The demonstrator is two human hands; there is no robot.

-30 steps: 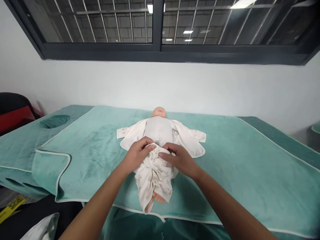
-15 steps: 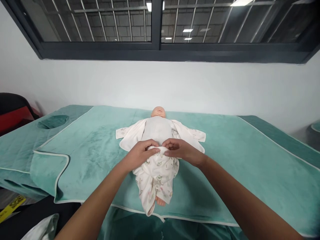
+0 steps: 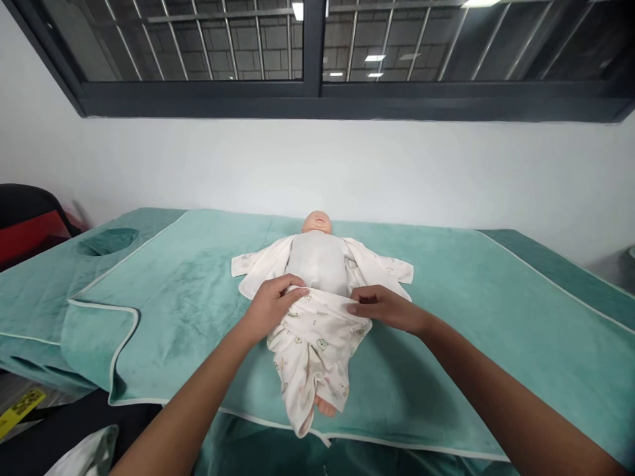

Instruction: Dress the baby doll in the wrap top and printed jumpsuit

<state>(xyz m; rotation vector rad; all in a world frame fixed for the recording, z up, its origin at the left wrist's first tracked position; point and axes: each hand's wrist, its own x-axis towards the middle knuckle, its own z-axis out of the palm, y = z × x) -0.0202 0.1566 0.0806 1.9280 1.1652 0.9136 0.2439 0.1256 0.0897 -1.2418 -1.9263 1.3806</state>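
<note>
A baby doll (image 3: 317, 254) lies on its back, head toward the wall, in an open white jacket (image 3: 270, 263) with its sleeves spread out. White baby pants (image 3: 315, 337) with small printed animals cover its legs, and one foot (image 3: 325, 406) shows at a leg opening. My left hand (image 3: 272, 305) pinches the waistband at its left side. At the right side of the waistband, my right hand (image 3: 385, 307) has its fingers closed on the edge. Between them the waistband is stretched wide across the doll's lower belly.
Green plush covers with pale piping (image 3: 198, 297) spread over the bed, which has a face hole (image 3: 108, 242) at the left. Behind it are a white wall (image 3: 317, 165) and a barred window. A black and red chair (image 3: 30, 228) stands at the left.
My hands have moved apart, the right one going further right, and the gathered waistband is now stretched wide between them. The doll's torso stays in place.
</note>
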